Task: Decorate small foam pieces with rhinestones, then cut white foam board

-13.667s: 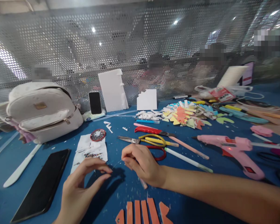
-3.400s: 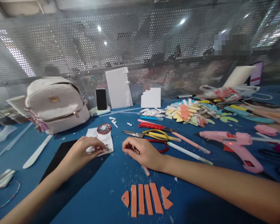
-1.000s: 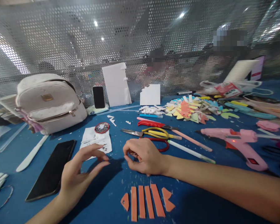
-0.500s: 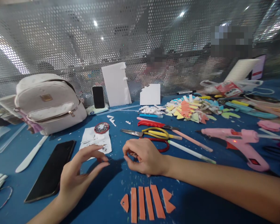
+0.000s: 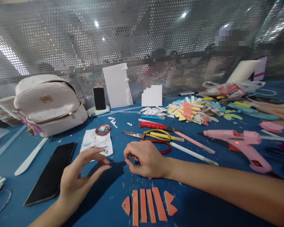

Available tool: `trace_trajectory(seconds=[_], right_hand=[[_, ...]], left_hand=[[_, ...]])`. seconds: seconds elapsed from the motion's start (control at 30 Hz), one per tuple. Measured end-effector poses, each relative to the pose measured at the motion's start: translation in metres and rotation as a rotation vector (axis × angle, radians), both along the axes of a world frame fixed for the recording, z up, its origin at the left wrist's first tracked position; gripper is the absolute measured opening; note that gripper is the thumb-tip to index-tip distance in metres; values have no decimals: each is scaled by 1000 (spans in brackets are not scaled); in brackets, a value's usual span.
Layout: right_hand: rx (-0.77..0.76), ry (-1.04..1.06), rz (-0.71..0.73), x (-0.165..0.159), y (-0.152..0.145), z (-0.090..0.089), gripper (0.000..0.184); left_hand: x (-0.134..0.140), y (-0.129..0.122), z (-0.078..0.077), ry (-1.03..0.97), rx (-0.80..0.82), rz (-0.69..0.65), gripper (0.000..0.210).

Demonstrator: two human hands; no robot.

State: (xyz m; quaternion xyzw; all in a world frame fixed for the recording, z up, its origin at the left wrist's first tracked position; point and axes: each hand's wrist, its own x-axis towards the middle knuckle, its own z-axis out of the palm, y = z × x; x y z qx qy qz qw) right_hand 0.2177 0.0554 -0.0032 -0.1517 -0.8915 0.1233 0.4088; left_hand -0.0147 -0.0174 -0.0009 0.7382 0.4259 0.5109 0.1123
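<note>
My left hand [image 5: 78, 176] hovers beside a white paper sheet [image 5: 85, 142], thumb and fingertips pinched together. Something very thin may lie in that pinch, too small to make out. Opposite it, my right hand [image 5: 146, 159] is curled closed, thumb against forefinger; whatever it holds is hidden. Below the right hand lie orange pieces in a fish-like row: a pointed head piece [image 5: 125, 206] with a small hole, several upright strips [image 5: 144, 206], and a notched tail piece [image 5: 170, 205]. A small red-rimmed dish [image 5: 103, 129] of dark bits sits on the sheet's upper edge.
Scissors [image 5: 164, 135], a red-handled cutter [image 5: 153, 125] and pens lie beyond my right hand. A pink glue gun [image 5: 241, 142] rests at right, before a heap of coloured scraps [image 5: 191, 108]. A black phone [image 5: 52, 173], white knife [image 5: 30, 157] and backpack [image 5: 47, 107] are at left.
Both hands keep nearly the same pose and place. The right hand's fingers have shifted very slightly, and the whole view has moved a touch.
</note>
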Motion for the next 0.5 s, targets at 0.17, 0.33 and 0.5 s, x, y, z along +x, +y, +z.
trace_trajectory(seconds=[0.17,0.33,0.5], right_hand=[[23,-18,-5,0,-1,2,5],[88,-42,5,0,-2,1,6],[140,-50,32,0,-3,-1,6]], left_hand=[[1,0,2,3,9,-6,40],[2,0,3,2,13,-8,43],[1,0,3,106,62,-50,36]])
